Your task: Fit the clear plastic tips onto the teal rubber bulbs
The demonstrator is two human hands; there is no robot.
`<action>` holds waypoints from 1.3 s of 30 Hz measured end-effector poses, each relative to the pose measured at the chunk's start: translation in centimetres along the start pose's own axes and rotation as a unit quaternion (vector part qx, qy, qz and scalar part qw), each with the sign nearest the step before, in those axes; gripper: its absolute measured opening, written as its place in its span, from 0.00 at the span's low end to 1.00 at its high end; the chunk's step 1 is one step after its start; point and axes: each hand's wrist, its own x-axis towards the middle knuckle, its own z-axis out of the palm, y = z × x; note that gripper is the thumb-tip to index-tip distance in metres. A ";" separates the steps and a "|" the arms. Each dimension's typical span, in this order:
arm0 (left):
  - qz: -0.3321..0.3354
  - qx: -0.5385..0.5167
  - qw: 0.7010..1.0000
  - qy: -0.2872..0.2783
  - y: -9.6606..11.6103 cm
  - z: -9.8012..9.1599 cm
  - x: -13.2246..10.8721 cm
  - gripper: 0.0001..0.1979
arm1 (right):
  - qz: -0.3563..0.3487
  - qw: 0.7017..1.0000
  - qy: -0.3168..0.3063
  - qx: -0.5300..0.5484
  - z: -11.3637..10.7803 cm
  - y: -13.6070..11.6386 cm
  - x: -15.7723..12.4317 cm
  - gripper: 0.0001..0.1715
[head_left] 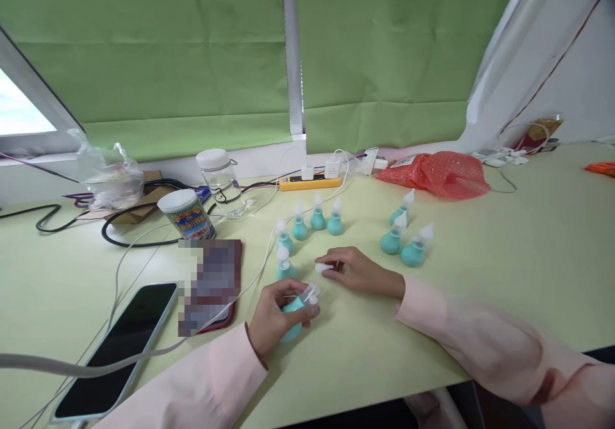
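Note:
My left hand (277,314) is wrapped round a teal nasal aspirator (292,326), tilted so its clear top points up and right. Between the fingertips of my right hand (353,269) is a small white tip (323,267), held apart from the aspirator. Just beyond my left hand stands another aspirator (285,269) with a pale pointed tip. Several more like it, among them a teal one (318,216), stand in a curved row behind. To the right of my right hand is a group of three, including one leaning aspirator (415,251).
A dark phone (120,346) and a red-edged phone (218,282) lie at left, a white cable (254,282) crossing nearby. Behind are a printed can (188,214), a clear bottle (221,186), a yellow power strip (310,182) and a red bubble-wrap bag (437,174).

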 end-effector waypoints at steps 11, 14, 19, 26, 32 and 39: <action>0.041 0.140 0.989 -0.014 0.5 0.5 -0.8 0.15 | 0.034 0.943 -0.143 0.298 -1.6 -1.2 -0.6 0.16; 0.033 0.124 0.992 -0.013 0.2 0.5 -0.7 0.17 | 0.032 0.939 -0.161 0.302 -1.7 -1.2 -0.6 0.16; 0.098 0.179 0.979 -0.007 -0.1 0.2 -0.6 0.14 | 0.039 0.941 -0.145 0.303 -1.3 -1.4 -0.6 0.17; 0.168 0.244 0.955 0.030 -0.2 -0.1 -0.7 0.11 | 0.074 0.934 -0.114 0.331 0.0 -1.7 -0.6 0.20; 0.192 0.238 0.951 0.042 0.1 0.0 -0.8 0.10 | 0.093 0.913 -0.093 0.387 0.6 -2.2 -0.4 0.21; 0.256 0.259 0.927 0.084 -0.9 -0.1 -0.7 0.12 | 0.122 0.892 -0.075 0.429 0.3 -3.4 -0.4 0.21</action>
